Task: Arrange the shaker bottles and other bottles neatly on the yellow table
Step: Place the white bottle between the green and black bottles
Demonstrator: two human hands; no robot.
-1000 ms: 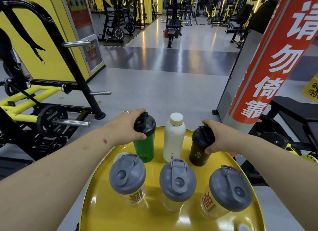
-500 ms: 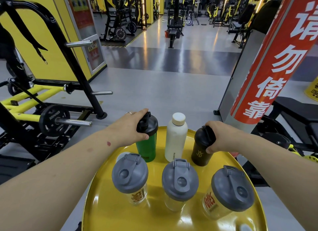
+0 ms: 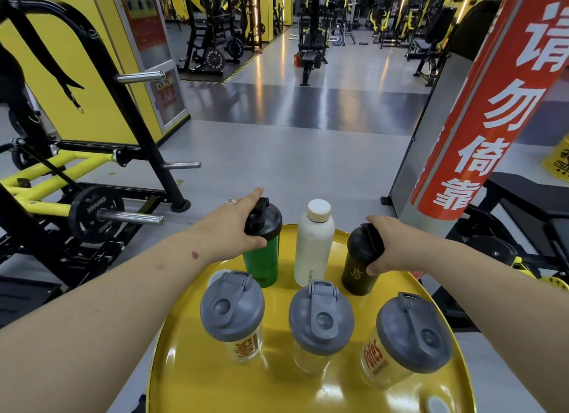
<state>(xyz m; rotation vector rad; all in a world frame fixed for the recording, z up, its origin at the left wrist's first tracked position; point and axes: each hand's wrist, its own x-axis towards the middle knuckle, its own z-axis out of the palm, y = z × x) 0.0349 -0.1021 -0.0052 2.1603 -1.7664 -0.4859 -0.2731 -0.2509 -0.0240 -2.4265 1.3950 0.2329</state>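
A round yellow table [image 3: 277,391] holds two rows of bottles. At the back stand a green shaker [image 3: 264,263] with a black lid, a white bottle [image 3: 314,246] with a cream cap, and a black shaker [image 3: 357,274]. My left hand [image 3: 234,225] grips the green shaker's lid. My right hand [image 3: 391,243] wraps the top of the black shaker. In front stand three clear shakers with grey lids: left [image 3: 232,311], middle [image 3: 320,317], right [image 3: 412,332]. A white object [image 3: 217,278] peeks out behind the left one.
A weight machine with a plate [image 3: 95,214] and protruding bars stands to the left. A red and grey pillar [image 3: 480,114] rises at the right, with a black bench [image 3: 529,197] behind it. Grey gym floor [image 3: 289,160] stretches ahead.
Both hands keep their grip on the back shakers. The left fingers stretch further out over the green shaker's lid; the bottles hardly shift.
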